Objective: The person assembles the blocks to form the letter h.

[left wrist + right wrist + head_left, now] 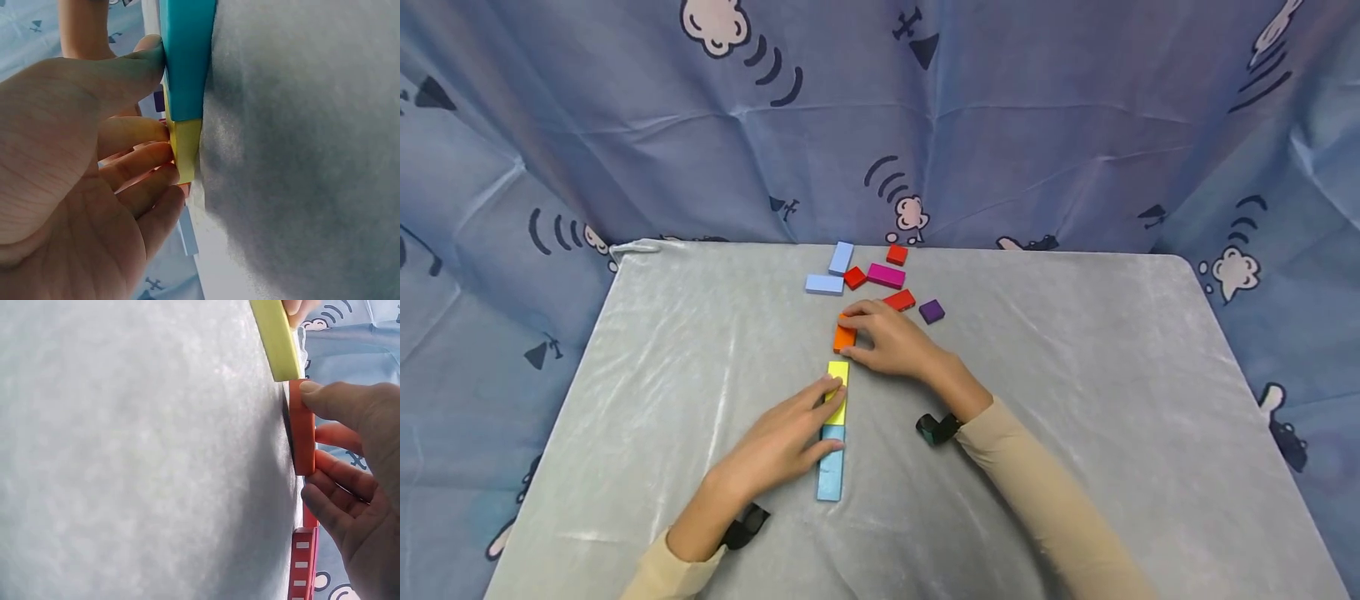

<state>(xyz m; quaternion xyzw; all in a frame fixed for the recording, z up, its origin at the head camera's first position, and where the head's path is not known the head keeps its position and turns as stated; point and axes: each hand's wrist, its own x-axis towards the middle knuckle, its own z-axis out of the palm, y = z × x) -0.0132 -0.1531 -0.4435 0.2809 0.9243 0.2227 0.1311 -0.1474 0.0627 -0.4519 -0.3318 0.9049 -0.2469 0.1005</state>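
With thumb and fingers my right hand [891, 342] pinches an orange block [844, 338] beyond the far end of a short row. That row is a yellow block [838, 371] set end to end with a light blue block [830, 482]. My left hand [775, 442] lies over the row from the left, its extended fingertips on the yellow block and its thumb on the blue one. In the right wrist view the orange block [303, 431] sits close to the yellow block's end [278, 347], slightly offset from it.
Beyond my right hand lie loose blocks: two pale blue ones [824, 285], a magenta one [886, 276], several red ones [897, 255] and a purple one [932, 312]. A grey cloth covers the table [1075, 375]. Blue patterned curtain [1000, 167] hangs behind and at both sides.
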